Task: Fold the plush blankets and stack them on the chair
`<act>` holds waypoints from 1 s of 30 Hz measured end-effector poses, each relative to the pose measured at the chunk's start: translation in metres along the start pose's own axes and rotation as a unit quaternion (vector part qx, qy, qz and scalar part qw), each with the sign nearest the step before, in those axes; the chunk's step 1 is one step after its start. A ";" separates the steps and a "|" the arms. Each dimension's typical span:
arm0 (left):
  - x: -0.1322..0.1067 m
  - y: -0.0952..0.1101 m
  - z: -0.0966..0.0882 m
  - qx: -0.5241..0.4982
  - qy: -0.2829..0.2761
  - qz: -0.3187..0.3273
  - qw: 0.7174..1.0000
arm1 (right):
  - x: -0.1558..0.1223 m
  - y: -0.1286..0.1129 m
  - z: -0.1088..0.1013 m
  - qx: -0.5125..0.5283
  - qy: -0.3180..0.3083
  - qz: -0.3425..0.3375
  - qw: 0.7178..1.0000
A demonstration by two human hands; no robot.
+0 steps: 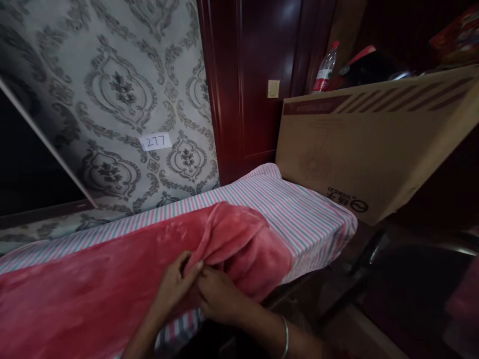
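A plush red blanket [112, 279] lies along a narrow surface spread with a striped cloth [295, 209]. Its right end is bunched up in folds. My left hand [175, 281] pinches the edge of a fold, thumb and fingers closed on it. Close beside it, my right hand [219, 294], with a pale bangle on the wrist, grips the same folded edge; its fingertips are partly hidden in the fabric. The two hands almost touch.
A large cardboard box [337, 149] stands at the right end, with a red-capped bottle [325, 67] behind it. Patterned wallpaper bears a paper label [155, 141] reading 277. A dark screen [33, 164] is at left, and a dark chair [415, 279] at lower right.
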State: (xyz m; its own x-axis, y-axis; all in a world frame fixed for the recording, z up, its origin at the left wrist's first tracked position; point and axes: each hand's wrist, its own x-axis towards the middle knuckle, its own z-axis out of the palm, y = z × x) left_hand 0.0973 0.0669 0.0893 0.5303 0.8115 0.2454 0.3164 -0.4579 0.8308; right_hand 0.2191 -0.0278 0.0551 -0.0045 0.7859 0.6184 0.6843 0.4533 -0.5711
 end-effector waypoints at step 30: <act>0.029 0.038 0.008 -0.384 0.165 -0.043 0.908 | 0.046 0.073 -0.178 -0.324 0.361 -0.089 0.870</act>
State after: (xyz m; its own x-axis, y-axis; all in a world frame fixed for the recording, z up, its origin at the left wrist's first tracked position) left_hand 0.1311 0.0699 0.1240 0.2253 0.9549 0.1935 -0.3624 -0.1022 0.9264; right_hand 0.3986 -0.0329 0.1376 0.1474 0.1518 0.9774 0.9880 0.0243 -0.1528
